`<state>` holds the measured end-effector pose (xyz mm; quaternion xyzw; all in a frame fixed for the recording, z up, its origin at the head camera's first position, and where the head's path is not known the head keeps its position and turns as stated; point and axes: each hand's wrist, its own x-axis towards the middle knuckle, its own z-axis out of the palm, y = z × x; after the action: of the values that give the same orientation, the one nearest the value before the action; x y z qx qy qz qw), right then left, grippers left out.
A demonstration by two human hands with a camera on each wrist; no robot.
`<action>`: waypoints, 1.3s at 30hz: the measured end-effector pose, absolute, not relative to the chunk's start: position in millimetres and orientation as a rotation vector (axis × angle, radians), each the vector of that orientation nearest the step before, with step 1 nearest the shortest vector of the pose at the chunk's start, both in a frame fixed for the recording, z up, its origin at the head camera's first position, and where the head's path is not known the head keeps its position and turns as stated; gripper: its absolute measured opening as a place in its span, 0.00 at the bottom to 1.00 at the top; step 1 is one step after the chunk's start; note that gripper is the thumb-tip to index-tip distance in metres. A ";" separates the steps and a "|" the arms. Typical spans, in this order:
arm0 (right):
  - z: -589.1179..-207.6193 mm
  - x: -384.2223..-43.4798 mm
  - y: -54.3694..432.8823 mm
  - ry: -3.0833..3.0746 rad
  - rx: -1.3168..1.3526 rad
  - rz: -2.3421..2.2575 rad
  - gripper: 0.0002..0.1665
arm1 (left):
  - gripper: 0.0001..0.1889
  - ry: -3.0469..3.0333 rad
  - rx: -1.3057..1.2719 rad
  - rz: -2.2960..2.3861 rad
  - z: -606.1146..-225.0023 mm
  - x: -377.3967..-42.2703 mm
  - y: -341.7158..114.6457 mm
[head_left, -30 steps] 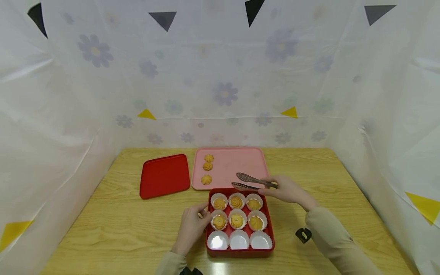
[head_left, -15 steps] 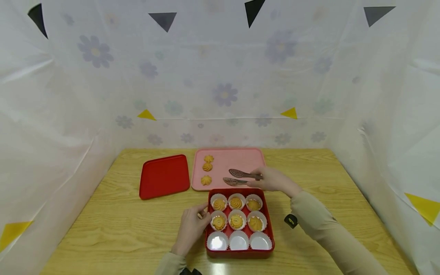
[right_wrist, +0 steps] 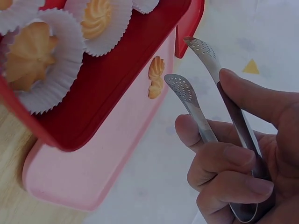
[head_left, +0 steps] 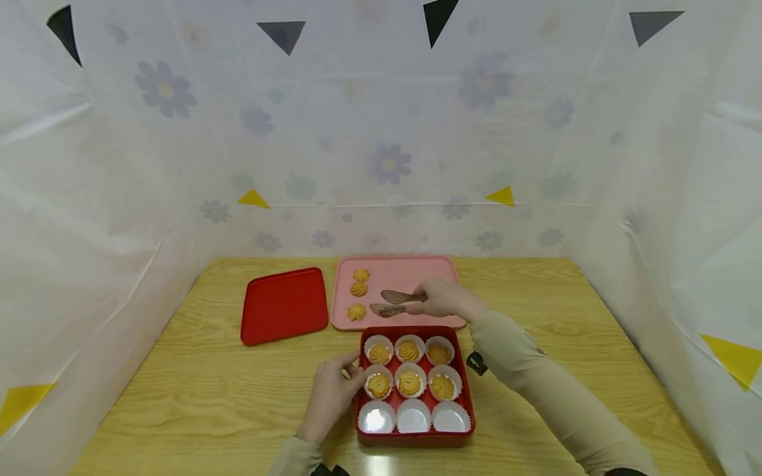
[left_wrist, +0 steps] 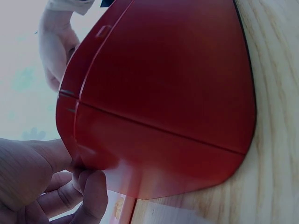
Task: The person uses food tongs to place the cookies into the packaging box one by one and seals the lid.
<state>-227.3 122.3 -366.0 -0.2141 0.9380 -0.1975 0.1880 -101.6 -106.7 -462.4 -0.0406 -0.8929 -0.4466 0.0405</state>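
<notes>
My right hand (head_left: 443, 299) grips metal tongs (right_wrist: 238, 123) with perforated tips, held over the pink tray (head_left: 411, 268). The tips stand apart with nothing between them, pointing left toward the cookies. Three piped cookies lie at the tray's left: a star-shaped cookie (head_left: 357, 311) nearest, a swirled cookie (head_left: 358, 289) and another star-shaped cookie (head_left: 360, 274) behind it. My left hand (head_left: 335, 393) pinches the left rim of the red box (head_left: 417, 439). White paper cups fill the box in rows; the two far rows hold cookies, while the front row has a bare paper cup (head_left: 413, 416) in each place.
A bare red tray (head_left: 286, 305) lies left of the pink tray on the wooden table (head_left: 238, 396). White plastic sheeting (head_left: 381, 119) with flower prints and coloured triangles hangs behind and at both sides.
My right hand has moved left over the pink tray, bringing the parted tongs closer to the cookies. The left hand and the box have stayed put.
</notes>
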 end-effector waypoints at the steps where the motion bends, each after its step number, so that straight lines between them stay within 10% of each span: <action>1: -366.2 -228.6 119.6 2.642 -0.594 -0.544 0.15 | 0.20 -2.733 -0.128 -1.369 -462.5 -101.6 -106.7; 39: -383.8 -242.0 53.1 2.698 -0.419 -0.270 0.15 | 0.20 -2.718 -0.139 -1.320 -462.1 -101.1 -107.0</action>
<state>-242.0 53.1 -383.8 -0.1496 0.9640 -0.0966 0.1976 -101.1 -107.0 -462.1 -0.0459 -0.8971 -0.4355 0.0584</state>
